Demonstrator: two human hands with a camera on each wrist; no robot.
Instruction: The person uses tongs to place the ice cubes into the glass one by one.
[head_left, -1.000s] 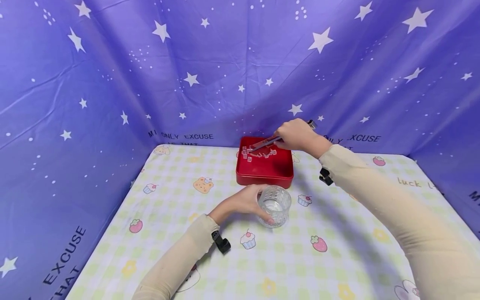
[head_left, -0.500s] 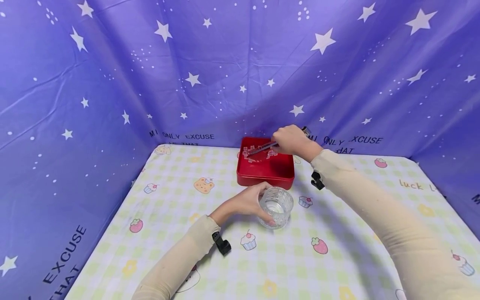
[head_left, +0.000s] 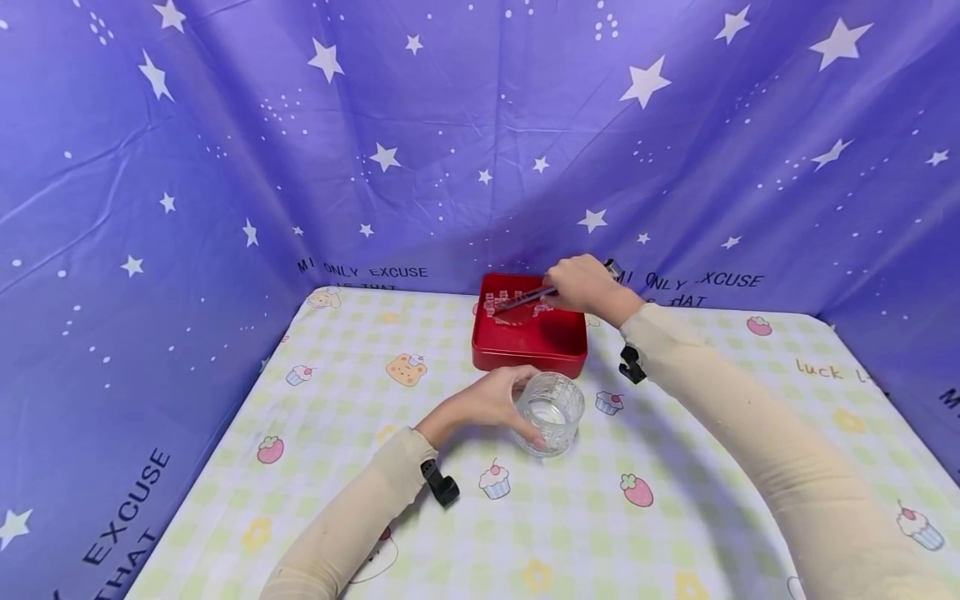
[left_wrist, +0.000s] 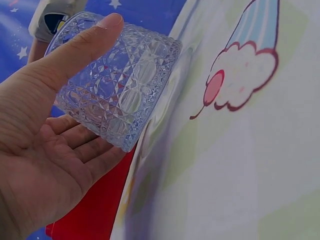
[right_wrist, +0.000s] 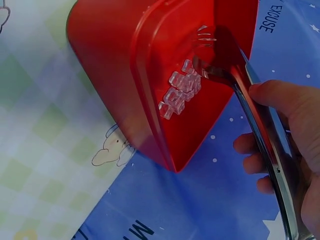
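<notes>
My left hand holds a clear cut-pattern glass, thumb on one side and fingers around the other. The glass stands upright on the tablecloth, just in front of a red square tin. Metal tongs are gripped in my right hand, which is above the tin's back right part. Their toothed tips reach down inside the tin, beside a cluster of small clear cubes. In the head view, more cubes lie on the right, partly hidden by the tongs and hand.
A pale green checked tablecloth with printed cupcakes and strawberries covers the table. Behind and on both sides hangs a purple-blue curtain with white stars, close to the tin's back edge. Each sleeve has a black wrist strap.
My right hand has moved slightly left and toward me, bringing the tongs' tips lower among the left-hand cubes. My left hand and the glass have stayed almost still.
</notes>
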